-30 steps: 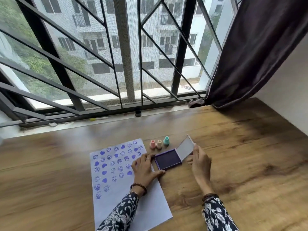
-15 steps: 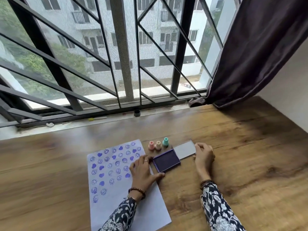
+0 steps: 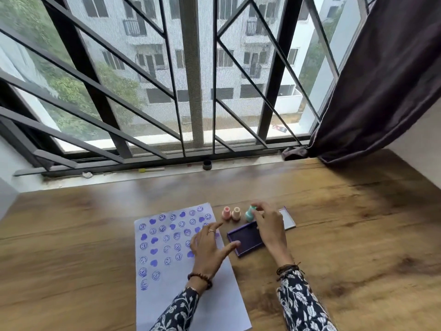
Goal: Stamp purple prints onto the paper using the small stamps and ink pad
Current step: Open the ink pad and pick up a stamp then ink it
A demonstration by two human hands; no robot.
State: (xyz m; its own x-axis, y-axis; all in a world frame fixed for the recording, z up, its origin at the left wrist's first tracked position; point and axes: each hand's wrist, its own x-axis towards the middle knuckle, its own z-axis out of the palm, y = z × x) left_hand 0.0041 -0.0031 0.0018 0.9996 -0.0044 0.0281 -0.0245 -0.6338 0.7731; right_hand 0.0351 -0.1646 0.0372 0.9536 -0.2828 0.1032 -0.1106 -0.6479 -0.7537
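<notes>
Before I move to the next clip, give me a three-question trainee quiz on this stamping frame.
1. True or false: the ink pad lies open, its lid folded back flat on the table.
2. Which stamp is the right hand closing its fingers on? A) pink stamp B) peach stamp C) teal stamp
3. Fill in: the left hand rests on the ____, which already carries purple prints.

Key: 1 true; 2 C; 3 paper.
</notes>
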